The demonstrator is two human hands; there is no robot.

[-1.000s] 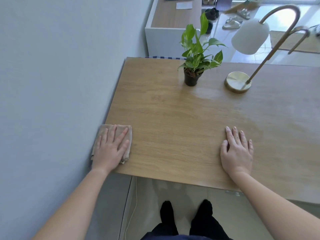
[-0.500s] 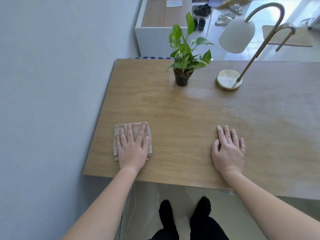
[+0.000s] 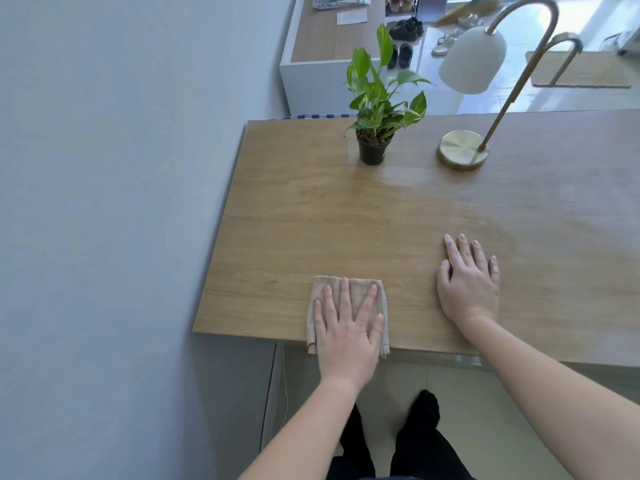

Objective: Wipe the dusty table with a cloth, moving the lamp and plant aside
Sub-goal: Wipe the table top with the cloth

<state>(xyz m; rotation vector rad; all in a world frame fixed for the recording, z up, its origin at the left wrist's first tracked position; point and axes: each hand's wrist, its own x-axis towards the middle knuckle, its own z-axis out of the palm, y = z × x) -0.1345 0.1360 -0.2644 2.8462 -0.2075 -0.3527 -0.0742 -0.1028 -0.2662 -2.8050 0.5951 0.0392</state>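
My left hand (image 3: 346, 327) lies flat, fingers spread, pressing a folded beige cloth (image 3: 325, 289) onto the wooden table (image 3: 311, 209) at its near edge; the cloth hangs slightly over that edge. My right hand (image 3: 467, 278) rests palm down on the bare tabletop to the right, holding nothing. A green plant in a small black pot (image 3: 372, 152) stands at the far side of the table. Right of it stands a lamp with a round brass base (image 3: 462, 148), a curved brass arm and a white shade (image 3: 472, 60).
A grey wall (image 3: 121, 202) runs along the table's left end. Beyond the far edge stand a white cabinet (image 3: 311, 81) with papers, several shoes (image 3: 403, 32) on a tiled floor, and a woven mat (image 3: 585, 69). My feet are below the near edge.
My left hand has slid the cloth rightward along the near edge, from the table's left corner toward the middle. My right hand stayed planted. Plant and lamp have not moved.
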